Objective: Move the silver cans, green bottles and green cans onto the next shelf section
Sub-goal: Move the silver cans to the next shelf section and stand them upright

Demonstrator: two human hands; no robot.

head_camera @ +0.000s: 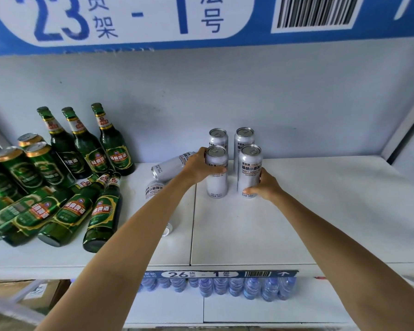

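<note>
Several silver cans stand upright on the right shelf section (pixel 296 223). My left hand (pixel 198 167) grips the front left silver can (pixel 216 185). My right hand (pixel 264 185) grips the front right silver can (pixel 249 168). Two more upright silver cans (pixel 218 137) stand behind them. On the left section, a silver can (pixel 170 164) lies on its side, and another (pixel 153 189) is partly hidden behind my left forearm. Further left are three upright green bottles (pixel 112 146), several green bottles lying down (pixel 103 213) and several green cans (pixel 42 163).
A seam (pixel 193 223) splits the white shelf into left and right sections. A blue label strip (pixel 225 274) runs along the front edge. Water bottles (pixel 249 287) sit on the shelf below, cardboard boxes (pixel 22 292) at lower left. A blue sign (pixel 129 22) hangs overhead.
</note>
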